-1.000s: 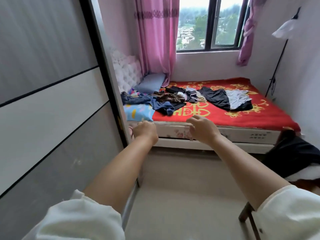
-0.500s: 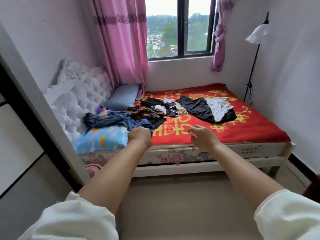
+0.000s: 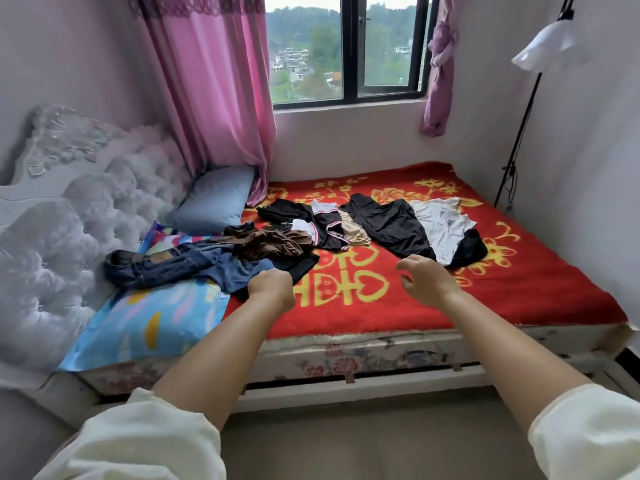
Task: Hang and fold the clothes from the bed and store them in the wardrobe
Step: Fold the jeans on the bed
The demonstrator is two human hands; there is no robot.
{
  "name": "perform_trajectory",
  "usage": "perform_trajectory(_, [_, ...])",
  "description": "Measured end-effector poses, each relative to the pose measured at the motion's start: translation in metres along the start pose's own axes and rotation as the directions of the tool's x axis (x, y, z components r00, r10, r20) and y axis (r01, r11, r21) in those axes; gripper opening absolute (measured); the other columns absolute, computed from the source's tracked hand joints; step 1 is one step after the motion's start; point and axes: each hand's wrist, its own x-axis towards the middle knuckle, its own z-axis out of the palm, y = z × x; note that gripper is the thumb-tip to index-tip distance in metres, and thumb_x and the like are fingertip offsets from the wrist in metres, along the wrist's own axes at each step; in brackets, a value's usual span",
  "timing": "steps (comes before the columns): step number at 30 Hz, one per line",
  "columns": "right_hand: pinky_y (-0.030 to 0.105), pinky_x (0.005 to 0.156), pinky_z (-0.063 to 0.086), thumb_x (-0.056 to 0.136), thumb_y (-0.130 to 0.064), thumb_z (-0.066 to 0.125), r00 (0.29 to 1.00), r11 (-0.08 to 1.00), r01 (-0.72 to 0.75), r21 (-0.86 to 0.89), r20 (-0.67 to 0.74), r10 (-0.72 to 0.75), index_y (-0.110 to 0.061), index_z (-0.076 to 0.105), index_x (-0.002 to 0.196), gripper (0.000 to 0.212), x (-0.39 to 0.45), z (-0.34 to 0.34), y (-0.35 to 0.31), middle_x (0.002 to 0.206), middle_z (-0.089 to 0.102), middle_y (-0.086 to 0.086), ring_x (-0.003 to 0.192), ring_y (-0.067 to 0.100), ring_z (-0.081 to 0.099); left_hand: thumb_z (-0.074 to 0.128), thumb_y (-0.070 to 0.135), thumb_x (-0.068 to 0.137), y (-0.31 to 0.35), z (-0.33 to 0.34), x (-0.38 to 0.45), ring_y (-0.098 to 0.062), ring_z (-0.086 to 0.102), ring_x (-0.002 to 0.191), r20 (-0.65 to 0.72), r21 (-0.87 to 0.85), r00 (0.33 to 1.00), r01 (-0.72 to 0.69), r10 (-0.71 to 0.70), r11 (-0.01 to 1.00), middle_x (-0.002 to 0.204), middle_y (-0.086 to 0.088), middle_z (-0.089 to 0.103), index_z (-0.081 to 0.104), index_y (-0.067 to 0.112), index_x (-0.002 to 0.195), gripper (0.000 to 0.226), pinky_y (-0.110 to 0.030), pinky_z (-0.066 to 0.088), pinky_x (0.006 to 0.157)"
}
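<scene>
Several clothes lie on the bed's red blanket: dark jeans at the left, a blue garment, a brown one, a black top with striped trim, black trousers and a white garment. My left hand is a fist at the near edge of the blue and black cloth; its fingers are hidden, and no grip shows. My right hand hovers over the blanket with loosely curled fingers, just short of the black trousers. The wardrobe is out of view.
A tufted white headboard fills the left side. Against it lie a grey-blue pillow and a colourful pillow. Pink curtains flank the window. A floor lamp stands at the right wall. Beige floor lies between me and the bed.
The view has swung away from the wardrobe door and closed in on the bed. Both hands have reached forward over the mattress edge to the clothes.
</scene>
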Motion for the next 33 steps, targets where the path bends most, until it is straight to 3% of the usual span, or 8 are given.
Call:
perform_trajectory(6, [0.034,0.091,0.045,0.092,-0.011,0.045,0.993,0.998,0.068,-0.010,0.097,-0.067,-0.010,0.053,0.127,0.035,0.134,0.028,0.014,0.127,0.053,0.009,0.113,0.026,0.053,0.040,0.019,0.096,-0.014,0.011,0.103,-0.026,0.054,0.110,0.118,0.002,0.986,0.120,-0.119,0.993,0.121,-0.008,0.056,0.056,0.008,0.113,0.027,-0.029,0.042,0.076])
perform_trajectory(14, [0.031,0.074,0.045,0.093,-0.009,0.037,0.915,0.951,0.307,-0.035,0.287,-0.284,-0.013,0.052,0.127,0.037,0.258,0.101,-0.054,0.122,0.055,0.009,0.106,0.028,0.054,0.040,0.018,0.092,-0.091,0.048,0.178,-0.026,0.052,0.116,0.245,-0.060,0.916,0.341,-0.317,0.938,0.128,-0.008,0.052,0.054,0.009,0.121,0.033,-0.030,0.043,0.086])
perform_trajectory(22, [0.029,0.074,0.042,0.092,-0.010,0.037,0.817,0.860,0.511,0.007,0.305,-0.488,-0.011,0.059,0.116,0.032,0.387,0.184,-0.183,0.112,0.058,0.009,0.104,0.027,0.055,0.038,0.018,0.094,-0.257,0.095,0.268,-0.026,0.052,0.114,0.339,-0.083,0.810,0.532,-0.478,0.843,0.126,-0.008,0.054,0.054,0.010,0.120,0.032,-0.029,0.043,0.083])
perform_trajectory(26, [0.026,0.068,0.038,0.093,-0.008,0.037,0.813,0.879,0.474,0.047,0.361,-0.458,-0.007,0.061,0.109,0.029,0.466,0.230,-0.253,0.104,0.057,0.011,0.102,0.027,0.056,0.040,0.018,0.093,-0.351,0.123,0.330,-0.025,0.049,0.119,0.365,-0.098,0.789,0.560,-0.494,0.823,0.131,-0.008,0.051,0.052,0.012,0.123,0.033,-0.028,0.043,0.087])
perform_trajectory(29, [0.030,0.081,0.045,0.093,-0.008,0.036,0.796,0.903,0.420,0.088,0.442,-0.414,-0.006,0.060,0.114,0.032,0.520,0.265,-0.306,0.116,0.058,0.012,0.105,0.027,0.056,0.038,0.019,0.095,-0.418,0.143,0.370,-0.025,0.045,0.125,0.393,-0.130,0.759,0.605,-0.520,0.785,0.138,-0.008,0.045,0.050,0.012,0.128,0.035,-0.030,0.042,0.092])
perform_trajectory(33, [0.035,0.082,0.044,0.092,-0.015,0.031,0.758,0.909,0.391,0.146,0.509,-0.408,-0.002,0.061,0.110,0.037,0.570,0.313,-0.356,0.112,0.061,0.016,0.104,0.030,0.056,0.041,0.022,0.095,-0.484,0.168,0.417,-0.029,0.044,0.120,0.328,-0.195,0.743,0.657,-0.583,0.728,0.132,-0.012,0.043,0.051,0.008,0.121,0.032,-0.034,0.041,0.090])
